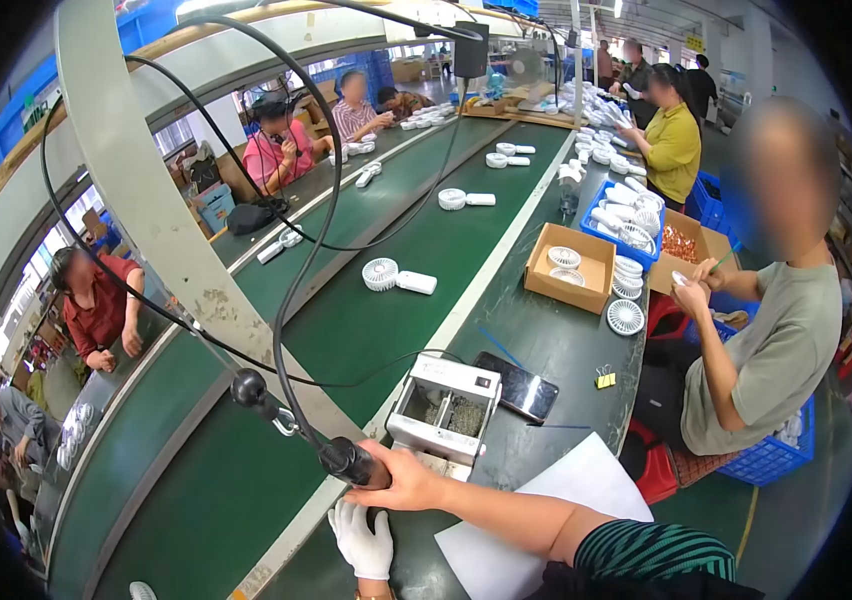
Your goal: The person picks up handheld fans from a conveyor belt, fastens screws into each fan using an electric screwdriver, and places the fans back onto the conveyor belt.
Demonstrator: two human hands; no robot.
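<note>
My right hand (404,480) is closed around a black electric screwdriver (348,462), which has a cable at its upper end. Just below it, my left hand (361,540) in a white glove lies at the bench edge, fingers stretched out, with nothing visible in it. Beside the screwdriver stands a white metal screw feeder (443,405) with small screws in its trays. To its right lies a dark smartphone (518,386). A white sheet (586,490) lies partly under my right forearm.
Handheld fans (401,277) lie on the green conveyor belt (346,330). A cardboard box (568,270) with round fan parts and a blue crate (626,225) stand along the bench. A yellow clip (605,378) lies nearby. A co-worker (766,340) sits at right; others sit across the belt.
</note>
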